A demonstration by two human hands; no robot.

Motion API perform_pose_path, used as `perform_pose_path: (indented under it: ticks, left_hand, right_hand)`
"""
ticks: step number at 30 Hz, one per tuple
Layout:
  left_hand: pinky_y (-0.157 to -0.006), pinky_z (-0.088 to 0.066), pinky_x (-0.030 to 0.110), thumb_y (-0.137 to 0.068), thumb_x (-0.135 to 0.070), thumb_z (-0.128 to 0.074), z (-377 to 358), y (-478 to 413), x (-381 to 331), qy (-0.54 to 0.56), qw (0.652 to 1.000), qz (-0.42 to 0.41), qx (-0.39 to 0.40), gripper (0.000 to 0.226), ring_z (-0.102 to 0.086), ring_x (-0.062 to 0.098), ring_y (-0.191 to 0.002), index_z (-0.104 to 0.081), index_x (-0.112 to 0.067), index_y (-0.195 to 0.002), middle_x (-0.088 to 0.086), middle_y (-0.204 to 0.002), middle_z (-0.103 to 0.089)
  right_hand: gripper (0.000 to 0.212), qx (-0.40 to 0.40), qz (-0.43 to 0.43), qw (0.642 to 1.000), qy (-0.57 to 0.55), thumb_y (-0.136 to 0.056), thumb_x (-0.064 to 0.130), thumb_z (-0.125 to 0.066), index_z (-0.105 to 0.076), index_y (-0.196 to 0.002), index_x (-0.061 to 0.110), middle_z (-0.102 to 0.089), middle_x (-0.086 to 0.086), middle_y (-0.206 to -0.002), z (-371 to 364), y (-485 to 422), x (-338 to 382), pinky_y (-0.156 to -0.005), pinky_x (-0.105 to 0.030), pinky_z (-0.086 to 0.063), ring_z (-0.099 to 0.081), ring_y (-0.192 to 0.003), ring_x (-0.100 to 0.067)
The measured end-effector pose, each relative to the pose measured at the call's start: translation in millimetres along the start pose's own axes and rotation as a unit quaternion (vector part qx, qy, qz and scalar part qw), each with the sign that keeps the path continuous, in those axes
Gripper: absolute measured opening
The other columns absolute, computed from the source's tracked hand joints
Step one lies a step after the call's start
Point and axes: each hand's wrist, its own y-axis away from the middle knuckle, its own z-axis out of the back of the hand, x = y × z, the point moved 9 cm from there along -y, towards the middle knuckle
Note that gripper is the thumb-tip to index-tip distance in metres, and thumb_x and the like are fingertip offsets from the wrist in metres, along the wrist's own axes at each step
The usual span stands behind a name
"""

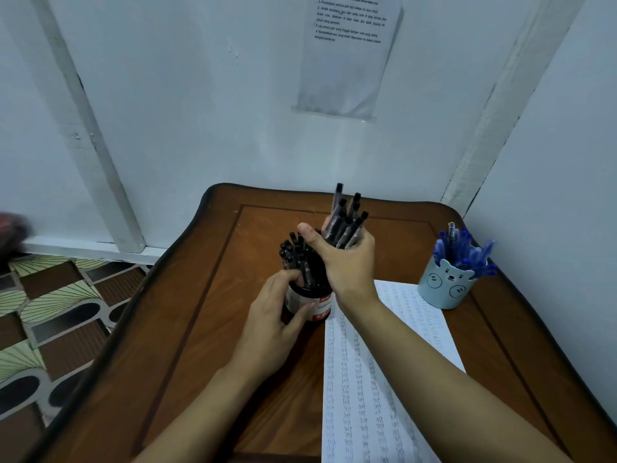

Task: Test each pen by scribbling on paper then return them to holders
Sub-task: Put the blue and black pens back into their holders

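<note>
so the paper is covered in neat rows of little scribbles nearly top to bottom, which makes me think most of the testing is done. the blue pens are all standing in the bear cup over on the right, untouched, so that batch looks finished (or not begun, can't rule it out).

the black ones are the step in hand. the right grip is clenched around a bunch of black pens, caps up, held just above and behind the black holder. the left grip is wrapped round that holder, steadying it on the desk, fingertips up at the rim. more black pens stand inside it. whether the bunch is going in or coming out i honestly can't tell, but my guess is going back in.

surface is a dark brown wooden desk with a wavy edge, pushed into a corner of pale walls. a printed sheet is stuck on the wall, too small to read. patterned floor tiles on the left.
</note>
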Motion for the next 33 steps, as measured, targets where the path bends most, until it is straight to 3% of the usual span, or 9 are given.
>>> perform_pose_path:
  ticks: [2,4,10,15,19,23,28,31,33]
  left_hand:
    - [-0.100,-0.051,0.040,-0.096,-0.032,-0.068,-1.2,-0.7,0.6,0.004,1.000,0.000,0.004,0.038,-0.055,0.011,-0.124,-0.049,-0.034,-0.129,-0.014,-0.130,-0.055]
    - [-0.099,-0.052,0.041,-0.096,-0.034,-0.068,-1.0,-0.4,0.5,0.002,1.000,-0.002,0.004,0.038,-0.055,0.010,-0.123,-0.048,-0.036,-0.129,-0.014,-0.130,-0.054]
    - [-0.099,-0.052,0.045,-0.097,-0.032,-0.068,-2.9,-0.9,2.5,0.022,1.000,0.006,0.007,0.039,-0.056,0.015,-0.125,-0.047,-0.036,-0.129,-0.010,-0.131,-0.056]
    - [-0.103,-0.051,0.044,-0.096,-0.031,-0.068,-1.9,-1.7,0.4,0.027,1.000,0.006,0.013,0.040,-0.054,0.012,-0.128,-0.048,-0.038,-0.130,-0.014,-0.133,-0.055]
    - [-0.104,-0.051,0.044,-0.095,-0.032,-0.069,-1.2,-2.8,1.3,0.030,0.999,0.011,0.014,0.039,-0.054,0.010,-0.128,-0.048,-0.040,-0.128,-0.015,-0.133,-0.054]
    - [-0.101,-0.052,0.044,-0.097,-0.035,-0.067,-1.6,-0.3,-1.9,0.025,1.000,0.012,0.006,0.038,-0.055,0.011,-0.126,-0.047,-0.039,-0.129,-0.014,-0.133,-0.054]
    - [-0.095,-0.055,0.048,-0.098,-0.027,-0.066,0.3,5.2,-11.0,0.058,0.998,0.005,-0.006,0.038,-0.062,0.020,-0.117,-0.040,-0.043,-0.121,-0.010,-0.124,-0.060]
    - [-0.096,-0.057,0.038,-0.096,-0.025,-0.067,3.5,6.7,-15.8,0.106,0.994,0.019,-0.022,0.038,-0.065,0.008,-0.115,-0.034,-0.031,-0.115,-0.019,-0.119,-0.063]
    - [-0.094,-0.059,0.036,-0.094,-0.031,-0.066,5.9,7.0,-15.1,0.134,0.990,0.034,-0.031,0.037,-0.067,0.005,-0.111,-0.034,-0.030,-0.111,-0.020,-0.117,-0.064]
  right_hand:
    - [0.069,0.017,-0.010,0.997,0.075,-0.057,0.066,-0.090,-0.061,-0.099,0.020,-0.066,-0.012,-0.107,-0.7,-4.4,-8.4,-0.091,-0.044,-0.059,-0.069,-0.099,-0.024]
    - [0.073,0.035,-0.028,0.993,0.112,-0.051,0.074,-0.088,-0.060,-0.099,0.027,-0.065,-0.010,-0.111,-2.7,-5.6,-13.8,-0.094,-0.047,-0.057,-0.067,-0.104,-0.026]
    - [0.064,0.103,-0.063,0.991,0.053,-0.071,0.037,-0.091,-0.055,-0.115,0.007,-0.070,-0.004,-0.099,-4.2,-6.3,-9.9,-0.081,-0.023,-0.055,-0.071,-0.092,-0.012]
    - [0.062,0.101,0.004,0.995,-0.016,-0.071,0.008,-0.091,-0.056,-0.120,0.026,-0.073,0.000,-0.107,2.1,-13.1,19.6,-0.090,-0.037,-0.060,-0.073,-0.099,-0.016]
    - [0.060,0.084,0.095,0.991,-0.037,-0.080,0.000,-0.083,-0.048,-0.127,0.016,-0.064,-0.011,-0.091,1.2,-17.3,40.8,-0.091,-0.035,-0.058,-0.068,-0.089,-0.020]
    - [0.038,0.051,0.081,0.995,-0.024,-0.083,0.013,-0.084,-0.057,-0.110,0.011,-0.060,-0.004,-0.086,-2.9,-7.8,25.5,-0.079,-0.025,-0.055,-0.062,-0.079,-0.011]
    - [0.046,0.015,0.079,0.996,-0.045,-0.080,0.024,-0.087,-0.049,-0.105,0.020,-0.059,0.003,-0.081,-2.6,-2.6,18.8,-0.083,-0.027,-0.056,-0.062,-0.076,-0.010]
    - [0.038,0.022,0.057,0.998,-0.026,-0.087,0.039,-0.079,-0.048,-0.108,0.030,-0.062,0.012,-0.083,-3.9,1.5,13.5,-0.086,-0.024,-0.053,-0.064,-0.080,-0.006]
    - [0.035,0.040,0.045,0.998,0.008,-0.088,0.042,-0.077,-0.052,-0.107,0.025,-0.066,0.008,-0.085,-3.4,1.5,10.7,-0.087,-0.030,-0.056,-0.068,-0.084,-0.009]
